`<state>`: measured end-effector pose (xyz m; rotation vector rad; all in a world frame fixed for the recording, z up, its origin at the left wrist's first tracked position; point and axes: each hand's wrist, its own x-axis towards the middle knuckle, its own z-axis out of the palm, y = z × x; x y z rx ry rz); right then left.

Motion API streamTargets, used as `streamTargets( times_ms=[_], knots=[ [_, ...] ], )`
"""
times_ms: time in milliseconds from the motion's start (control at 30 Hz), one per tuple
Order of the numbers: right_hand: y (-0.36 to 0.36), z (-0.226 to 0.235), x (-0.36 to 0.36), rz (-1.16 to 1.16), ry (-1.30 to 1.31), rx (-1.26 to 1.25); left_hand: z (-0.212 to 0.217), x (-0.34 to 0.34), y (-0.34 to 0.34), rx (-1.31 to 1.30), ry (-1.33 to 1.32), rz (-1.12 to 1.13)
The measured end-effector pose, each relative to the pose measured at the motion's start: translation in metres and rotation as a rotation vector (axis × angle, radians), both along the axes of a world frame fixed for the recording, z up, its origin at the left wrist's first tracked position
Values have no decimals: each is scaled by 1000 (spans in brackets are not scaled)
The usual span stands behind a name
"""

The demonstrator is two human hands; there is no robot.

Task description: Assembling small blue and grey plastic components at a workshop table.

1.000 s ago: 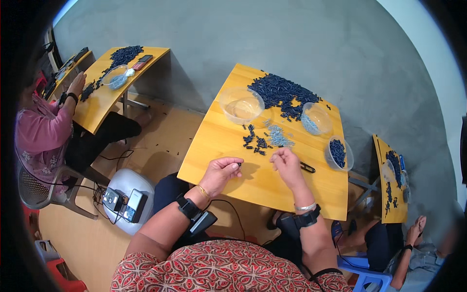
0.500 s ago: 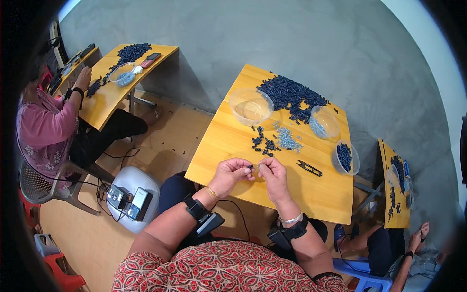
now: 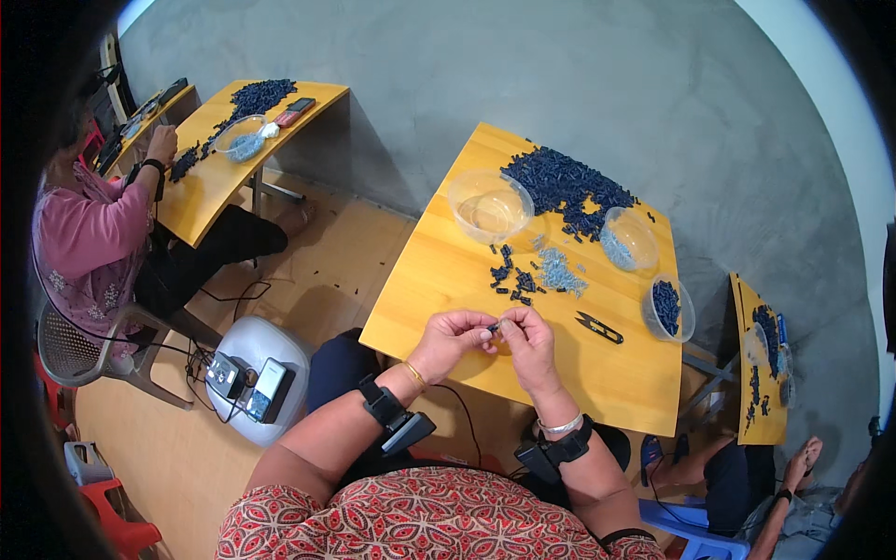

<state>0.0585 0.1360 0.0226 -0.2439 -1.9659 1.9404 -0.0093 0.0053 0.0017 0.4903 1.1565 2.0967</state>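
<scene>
Over the near edge of the yellow table (image 3: 420,313), my left hand (image 3: 450,345) pinches a small dark blue plastic piece (image 3: 493,329) between thumb and fingers. My right hand (image 3: 530,347) meets it there, fingertips pinched at the end of the piece; what they hold is too small to make out. Just beyond lie several loose dark pieces (image 3: 504,273) and a little heap of small silvery-grey parts (image 3: 560,271). Black thread snips (image 3: 599,327) rest on the table to the right of my right hand.
A big pile of dark pieces (image 3: 569,187) covers the far side. Clear bowls stand around it: one see-through bowl (image 3: 490,207), one with grey parts (image 3: 617,250), one with dark pieces (image 3: 666,308). Co-workers sit at tables left (image 3: 196,201) and right (image 3: 777,411). A white stool (image 3: 245,336) holds devices.
My hands have come together: the right fingertips, slightly apart from the dark piece before, now touch its end. The view has shifted a little.
</scene>
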Motion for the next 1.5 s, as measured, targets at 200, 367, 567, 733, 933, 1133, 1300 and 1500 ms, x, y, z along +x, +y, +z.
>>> streamTargets(
  times_ms=[200, 367, 567, 733, 933, 1133, 1300, 1500],
  knots=[
    [-1, -1, 0, -38, 63, 157, 0, 0, 1, -9, 35, 11],
    [-1, -3, 1, -68, 87, 244, -2, 0, 0, 7, 40, 18],
    [-7, 0, 5, -42, 62, 26, -1, 0, 1, 6, 44, 14],
    [-5, -6, 4, 2, 19, -105, -4, 0, 1, 8, 62, 10],
    [-4, -8, 4, 51, 17, -305, 0, 0, 0, 39, 17, -8],
    [-3, -7, 3, 76, -45, -520, -5, -1, 1, 39, 26, -9],
    [0, -2, 3, 99, -91, -603, -4, -1, 1, 54, 31, -15],
    [7, -5, 4, 206, -121, -748, 0, 0, 0, 89, 8, -34]
  ],
)
